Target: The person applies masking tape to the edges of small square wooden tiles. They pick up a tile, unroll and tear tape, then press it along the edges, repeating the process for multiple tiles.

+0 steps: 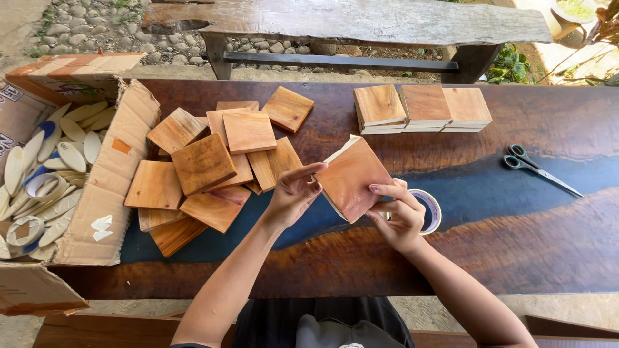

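Observation:
Both my hands hold a small stack of square wooden tiles [351, 177] above the dark table [516, 245], tilted toward me. My left hand [291, 193] grips its left edge with fingers on the top corner. My right hand [396, 216] supports the lower right edge with fingertips on the face. A roll of tape [431, 209] lies on the table just behind my right hand, partly hidden. A loose pile of wooden squares [206, 167] lies left of my hands.
Three neat stacks of wooden squares [422, 108] stand at the back. Scissors [535, 167] lie at the right. An open cardboard box [97, 193] with several pale oval pieces sits at the left. A wooden bench [348, 26] stands beyond the table.

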